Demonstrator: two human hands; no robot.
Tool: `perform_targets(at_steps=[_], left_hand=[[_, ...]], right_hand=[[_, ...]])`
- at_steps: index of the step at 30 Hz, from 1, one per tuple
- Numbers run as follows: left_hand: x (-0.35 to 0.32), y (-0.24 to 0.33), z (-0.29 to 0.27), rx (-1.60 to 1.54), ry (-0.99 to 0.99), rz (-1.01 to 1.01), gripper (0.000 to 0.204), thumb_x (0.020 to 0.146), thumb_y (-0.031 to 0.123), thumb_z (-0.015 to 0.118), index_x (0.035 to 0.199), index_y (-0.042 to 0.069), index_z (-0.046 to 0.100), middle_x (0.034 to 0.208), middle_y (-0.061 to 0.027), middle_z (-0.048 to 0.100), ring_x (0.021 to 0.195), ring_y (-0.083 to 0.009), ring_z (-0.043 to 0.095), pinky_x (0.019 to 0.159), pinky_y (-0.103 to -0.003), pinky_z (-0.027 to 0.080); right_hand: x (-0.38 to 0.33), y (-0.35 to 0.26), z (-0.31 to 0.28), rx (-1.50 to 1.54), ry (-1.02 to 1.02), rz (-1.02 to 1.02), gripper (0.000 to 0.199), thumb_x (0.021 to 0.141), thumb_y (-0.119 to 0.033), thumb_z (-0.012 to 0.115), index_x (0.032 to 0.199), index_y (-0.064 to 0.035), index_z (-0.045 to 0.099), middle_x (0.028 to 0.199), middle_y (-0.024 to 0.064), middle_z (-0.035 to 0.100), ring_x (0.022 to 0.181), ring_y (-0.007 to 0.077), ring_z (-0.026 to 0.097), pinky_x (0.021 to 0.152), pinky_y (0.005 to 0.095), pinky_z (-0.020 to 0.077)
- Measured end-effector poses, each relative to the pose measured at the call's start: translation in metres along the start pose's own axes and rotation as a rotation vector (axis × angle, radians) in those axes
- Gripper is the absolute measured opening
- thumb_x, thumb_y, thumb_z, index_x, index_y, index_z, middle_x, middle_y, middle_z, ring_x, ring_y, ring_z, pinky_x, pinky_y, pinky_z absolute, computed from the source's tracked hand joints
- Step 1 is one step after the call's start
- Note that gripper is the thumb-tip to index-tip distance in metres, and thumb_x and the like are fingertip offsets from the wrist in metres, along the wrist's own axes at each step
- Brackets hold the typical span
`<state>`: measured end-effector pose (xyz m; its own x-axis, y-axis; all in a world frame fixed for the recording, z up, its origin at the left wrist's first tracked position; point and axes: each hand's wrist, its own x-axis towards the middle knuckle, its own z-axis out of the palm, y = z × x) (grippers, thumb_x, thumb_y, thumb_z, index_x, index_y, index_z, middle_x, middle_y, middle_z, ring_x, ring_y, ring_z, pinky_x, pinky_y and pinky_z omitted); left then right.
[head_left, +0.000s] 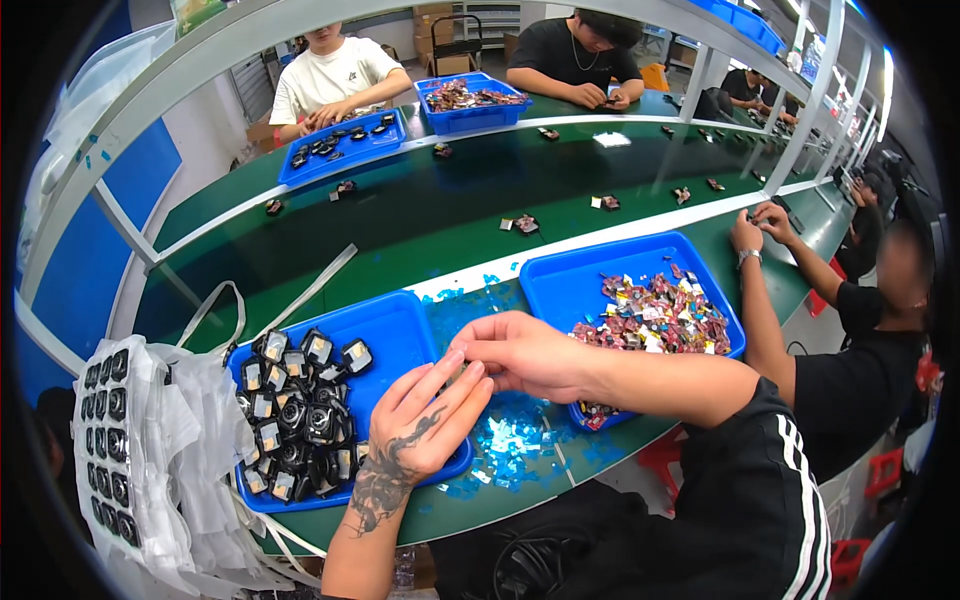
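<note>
My left hand (428, 420) and my right hand (525, 355) meet above the gap between two blue trays. Their fingertips are pinched together; whatever sits between them is hidden by the fingers. Below them, a scatter of small shiny blue film pieces (510, 440) lies on the green bench. Left of my left hand, a blue tray (395, 315) bears a heap of black square housings (320, 424), some showing pale inner faces, others round black rings. My right forearm crosses over the other blue tray (550, 272), which contains many small reddish, white and yellow electronic parts (655, 318).
Stacked white plastic trays (110, 440) with black housings stand at the left edge. A dark green conveyor (420, 200) runs behind, with small assemblies (525, 224) on it. A co-worker (850, 340) sits at right; others work across the belt beside blue trays (455, 120). White frame posts cross overhead.
</note>
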<state>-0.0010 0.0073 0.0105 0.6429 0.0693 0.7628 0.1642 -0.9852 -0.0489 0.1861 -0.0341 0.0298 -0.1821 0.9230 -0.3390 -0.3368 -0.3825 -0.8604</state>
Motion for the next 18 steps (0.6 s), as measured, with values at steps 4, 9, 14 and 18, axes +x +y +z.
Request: perform_targets(at_steps=[4,9,14,18], left_hand=[[0.004,0.007,0.006,-0.050,-0.012,-0.106,0.031,0.074,0.001,0.068,0.105,0.006,0.072,0.123,-0.0146,0.062,0.119,-0.0306,0.057,0.094,-0.041,0.048],[0.000,0.025,0.021,-0.573,0.085,-0.692,0.062,0.088,-0.002,0.052,0.147,0.004,0.034,0.140,-0.0276,0.042,0.126,-0.0379,0.049,0.102,-0.044,0.043],[-0.008,0.024,0.024,-0.986,-0.017,-1.073,0.046,0.102,0.015,0.043,0.145,0.004,0.032,0.093,-0.0105,0.065,0.071,-0.0108,0.061,0.053,-0.020,0.048],[-0.002,0.010,0.022,-1.350,-0.014,-1.228,0.038,0.094,0.004,0.056,0.128,0.006,0.040,0.093,-0.0121,0.065,0.071,-0.0124,0.062,0.050,-0.019,0.047]], right_hand=[[-0.002,0.006,-0.006,0.058,0.010,0.002,0.015,0.098,-0.023,0.057,0.099,-0.0088,0.062,0.089,-0.0004,0.061,0.082,0.0067,0.058,0.076,0.0239,0.0503],[-0.006,0.016,-0.004,0.023,0.135,-0.132,0.015,0.095,-0.019,0.063,0.098,-0.0050,0.061,0.085,0.0020,0.064,0.071,0.0072,0.059,0.067,0.0216,0.0508],[0.001,0.012,-0.010,-0.374,0.130,-0.359,0.015,0.093,-0.013,0.064,0.095,0.0014,0.060,0.085,0.0040,0.065,0.076,0.0075,0.062,0.064,0.0218,0.0515],[-0.020,-0.014,-0.030,-0.604,0.043,-0.333,0.014,0.093,-0.013,0.064,0.094,0.0008,0.063,0.085,0.0033,0.065,0.078,0.0073,0.062,0.066,0.0236,0.0523]])
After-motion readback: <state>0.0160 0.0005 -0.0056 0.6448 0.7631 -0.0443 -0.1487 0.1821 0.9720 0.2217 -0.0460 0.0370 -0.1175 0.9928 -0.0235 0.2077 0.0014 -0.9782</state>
